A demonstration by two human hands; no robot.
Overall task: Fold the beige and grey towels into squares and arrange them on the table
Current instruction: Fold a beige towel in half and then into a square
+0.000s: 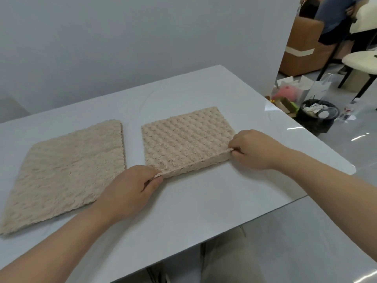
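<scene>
As the left hand (132,186) and the right hand (253,149) each pinch a near corner of the smaller beige towel (187,139), I judge that the person is pulling this edge straight so that the layers lie exactly one on another. Each corner is clamped between thumb and fingers. This towel lies flat on the counter (204,217), right of the middle, and is already close to a square. Just beside it on the left, with a narrow gap between, lies the larger beige towel (67,170), flat and untouched; it probably waits for its turn. A grey towel I cannot find in this view.

The counter is white and glossy, with a rounded corner at the right, and stands against a pale wall (122,37). Beyond that corner, on a shiny floor (346,144), are a black bin (312,125), some paper bags (320,89) and a chair (361,60) with a cream seat; a seated person (334,17) is partly visible farther back.
</scene>
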